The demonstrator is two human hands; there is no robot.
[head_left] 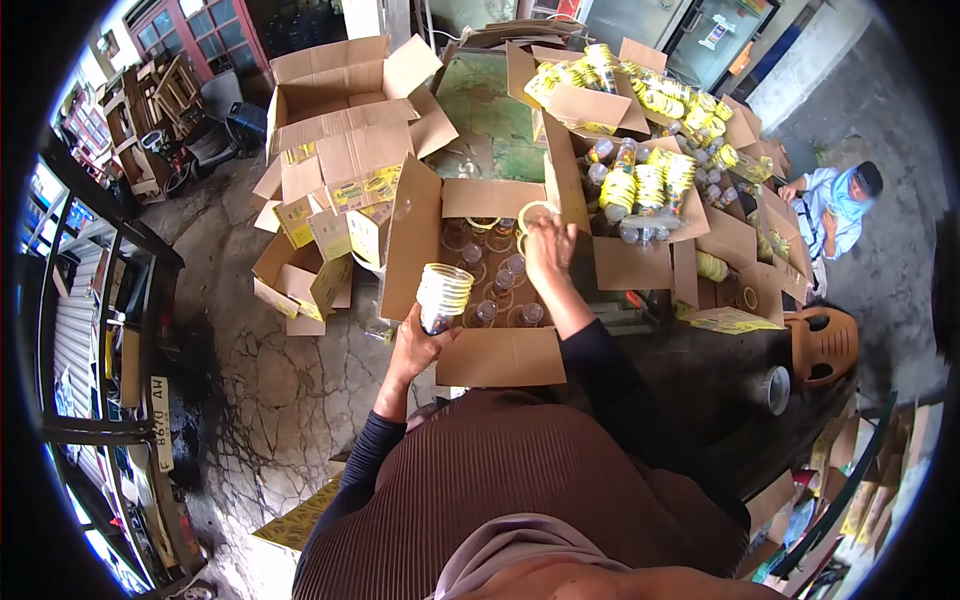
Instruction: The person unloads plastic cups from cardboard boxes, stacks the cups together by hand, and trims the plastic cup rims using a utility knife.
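My left hand (416,348) is closed around the lower end of a stack of pale yellow rings (446,290), held upright left of the carton; what sits inside the stack I cannot make out clearly. My right hand (549,246) grips one pale yellow ring (533,210) above the far right part of the open carton (410,240). Inside that carton stand several clear plastic bottles (486,312), some with rings around them. The carton's near flap (500,357) lies folded out towards me.
To the right, open cartons (627,262) hold yellow ring stacks (650,185) and clear bottles. Emptied-looking cartons (340,90) are piled at left. A person (838,212) sits at far right, near an orange plastic chair (824,345). A metal rack (100,330) stands left.
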